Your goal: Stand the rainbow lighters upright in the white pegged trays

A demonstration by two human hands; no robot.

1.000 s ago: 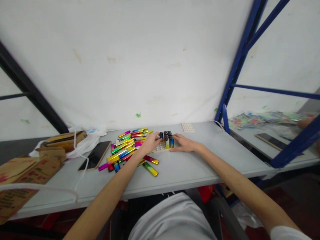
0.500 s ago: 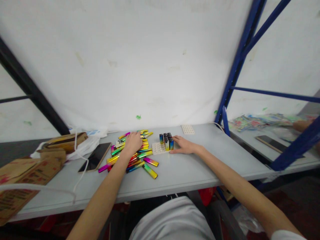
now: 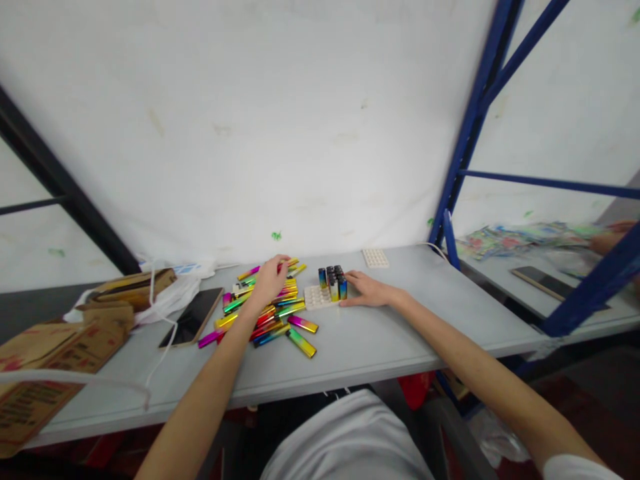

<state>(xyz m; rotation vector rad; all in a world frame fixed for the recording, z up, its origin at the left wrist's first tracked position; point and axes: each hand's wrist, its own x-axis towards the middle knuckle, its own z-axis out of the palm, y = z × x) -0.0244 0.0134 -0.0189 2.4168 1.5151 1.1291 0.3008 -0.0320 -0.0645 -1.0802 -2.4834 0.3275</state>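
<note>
My left hand is above the far part of a loose pile of shiny, multicoloured lighters. Its fingers are curled together around a small dark spot; what they hold, if anything, is mostly hidden. To the right of the pile lies a white tray with rows of holes. Several lighters with black tops stand upright in its right part, while the left holes hold none. My right hand rests at the tray's right side, thumb and fingers spread, fingertips against the standing lighters and tray edge.
A second white holed tray lies near the wall. On the left are a phone, a white cable, a plastic bag and cardboard boxes. Blue shelf posts rise at right; beyond them are another phone and another person's hand.
My left hand has lifted slightly and its fingers have drawn together above the pile. My right hand, the tray and the standing lighters are in the same place. The view tilted a little.
</note>
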